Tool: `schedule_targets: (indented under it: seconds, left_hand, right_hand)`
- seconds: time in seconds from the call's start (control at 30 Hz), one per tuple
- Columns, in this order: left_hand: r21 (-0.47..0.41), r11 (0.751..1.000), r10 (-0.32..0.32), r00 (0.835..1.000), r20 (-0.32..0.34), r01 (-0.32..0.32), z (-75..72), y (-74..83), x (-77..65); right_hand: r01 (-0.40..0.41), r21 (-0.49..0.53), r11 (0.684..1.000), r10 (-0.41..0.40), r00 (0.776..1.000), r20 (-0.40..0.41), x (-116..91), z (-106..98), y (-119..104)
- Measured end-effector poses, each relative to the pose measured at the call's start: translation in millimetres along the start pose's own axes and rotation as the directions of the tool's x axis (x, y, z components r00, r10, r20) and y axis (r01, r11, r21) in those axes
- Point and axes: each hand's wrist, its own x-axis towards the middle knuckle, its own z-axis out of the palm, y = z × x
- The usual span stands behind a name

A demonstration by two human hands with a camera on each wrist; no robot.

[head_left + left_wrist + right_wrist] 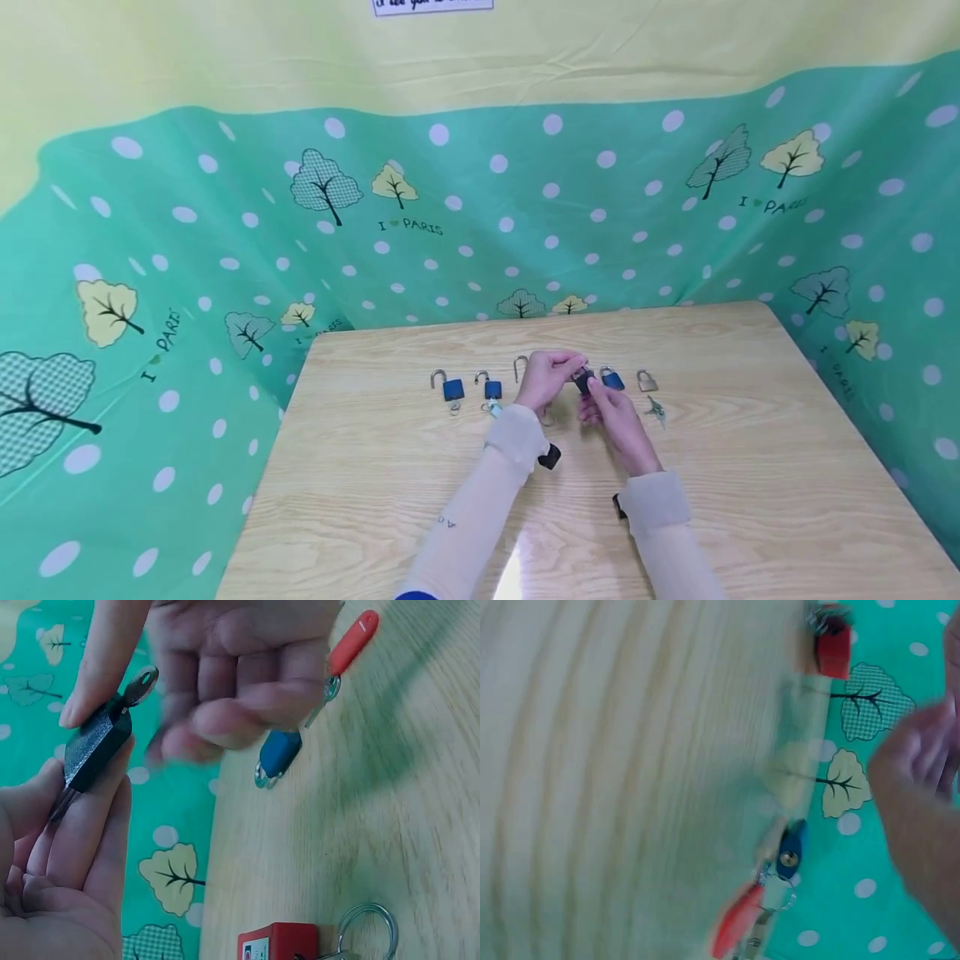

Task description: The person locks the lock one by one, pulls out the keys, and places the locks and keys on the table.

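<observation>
Black padlock (90, 746) up above the surface (360, 467), key (141, 686) in its base | left hand (543, 379) pinches the shackle (64, 802) | right hand (615, 417): thumb on body, grip unclear | steady, square pressure should serve best

Pale wooden table (352, 500), green white-dotted cloth backdrop (480, 200), cream upper band (525, 58)

"What's behind your wooden table (780, 467)?"
"A green cloth (480, 271) with white dots (552, 124). You can see yellow trees (392, 179) on it, and the word PARIS (422, 227)."
"And above the green?"
"A yellow part (525, 58) with some writing (431, 4) at the top."
</observation>
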Motion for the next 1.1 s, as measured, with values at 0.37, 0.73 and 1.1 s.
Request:
schedule_targets:
  seconds: [0.37, 0.73, 1.1]
  left_hand:
    - [0.061, 0.997, 0.038, 0.995, 0.092, -0.044, -4.5, 2.9, 2.5]
    - [0.109, 0.992, 0.057, 0.998, -0.001, -0.056, 16.5, 3.0, -2.4]
    - [0.148, 0.989, 0.006, 0.998, -0.059, 0.002, 31.1, 2.6, -1.8]
  right_hand:
    - [0.006, -0.044, 0.999, -0.005, 1.000, 0.020, -5.0, 7.6, -5.8]
    - [0.006, -0.064, 0.998, -0.009, 0.998, -0.054, -8.3, 7.8, -6.9]
    - [-0.019, 0.069, 0.997, 0.034, 0.972, -0.231, -6.8, 22.8, -0.6]
